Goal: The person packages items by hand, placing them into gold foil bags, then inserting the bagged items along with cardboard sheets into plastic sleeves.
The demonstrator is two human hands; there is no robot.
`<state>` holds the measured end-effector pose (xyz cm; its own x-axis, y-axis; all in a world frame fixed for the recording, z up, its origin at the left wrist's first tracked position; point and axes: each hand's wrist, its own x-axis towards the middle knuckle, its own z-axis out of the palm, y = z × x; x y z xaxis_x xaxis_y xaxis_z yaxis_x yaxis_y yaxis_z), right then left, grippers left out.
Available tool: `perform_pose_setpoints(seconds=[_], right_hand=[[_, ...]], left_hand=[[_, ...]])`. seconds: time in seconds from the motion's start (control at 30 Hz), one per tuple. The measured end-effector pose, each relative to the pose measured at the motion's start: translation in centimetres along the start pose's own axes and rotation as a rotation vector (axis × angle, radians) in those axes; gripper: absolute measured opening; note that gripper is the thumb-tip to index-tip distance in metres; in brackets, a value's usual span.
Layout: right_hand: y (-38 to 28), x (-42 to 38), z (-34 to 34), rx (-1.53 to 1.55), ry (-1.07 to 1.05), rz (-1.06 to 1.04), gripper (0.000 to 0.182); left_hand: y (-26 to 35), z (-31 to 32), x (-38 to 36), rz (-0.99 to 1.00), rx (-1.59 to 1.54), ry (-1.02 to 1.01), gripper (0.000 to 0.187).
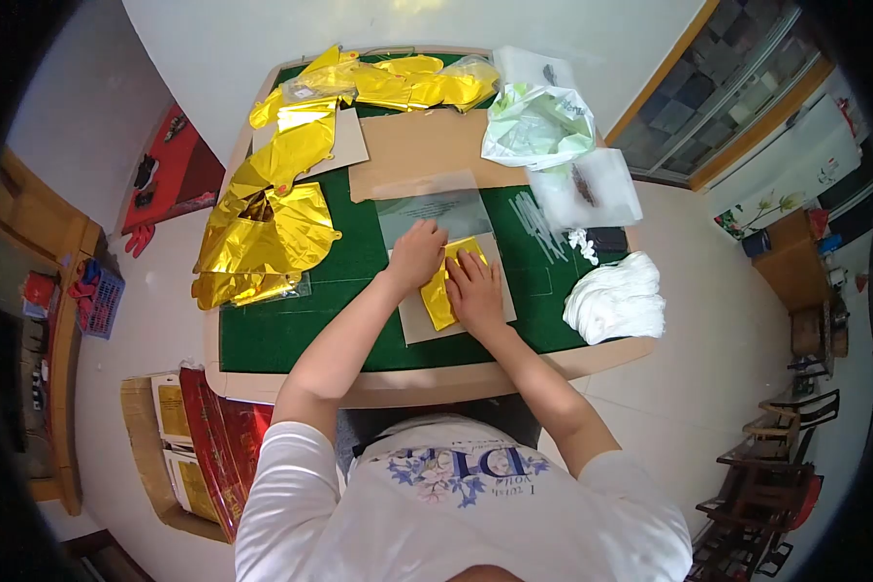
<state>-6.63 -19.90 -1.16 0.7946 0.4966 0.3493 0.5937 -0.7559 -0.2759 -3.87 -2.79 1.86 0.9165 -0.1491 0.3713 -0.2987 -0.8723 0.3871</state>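
Observation:
A folded piece of gold foil (pixel 437 306) lies on a light grey-brown card (pixel 419 325) in front of me. My right hand (pixel 477 291) rests flat on the foil, fingers stretched out and pressing nothing between them. My left hand (pixel 417 254) is closed at the upper left of the foil, its fingertips pinched together; what they hold is hidden. Just beyond the hands, a clear plastic bag (pixel 432 209) with printed text covers the far part of the card and runs onto a brown cardboard sheet (pixel 436 145).
Crumpled gold foil balloons (pixel 281 228) lie along the left and back of the green table (pixel 369 335). On the right are a white-green plastic bag (pixel 538 126), clear packets (pixel 587 189), a dark box (pixel 607 240) and a white string bundle (pixel 616 301). An open carton (pixel 145 427) stands on the floor.

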Motion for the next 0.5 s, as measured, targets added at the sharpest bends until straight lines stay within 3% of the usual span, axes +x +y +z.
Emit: perform_pose_setpoints(seconds=[0.23, 0.5], right_hand=[[-0.5, -0.9, -2.5, 0.084, -0.08, -0.228, 0.049], [-1.4, -1.5, -2.1, 0.063, -0.184, -0.261, 0.055]], left_hand=[[-1.4, -3.7, -3.2, -0.075, 0.114, -0.048, 0.024], [-2.5, -3.0, -4.5, -0.036, 0.156, -0.011, 0.013]])
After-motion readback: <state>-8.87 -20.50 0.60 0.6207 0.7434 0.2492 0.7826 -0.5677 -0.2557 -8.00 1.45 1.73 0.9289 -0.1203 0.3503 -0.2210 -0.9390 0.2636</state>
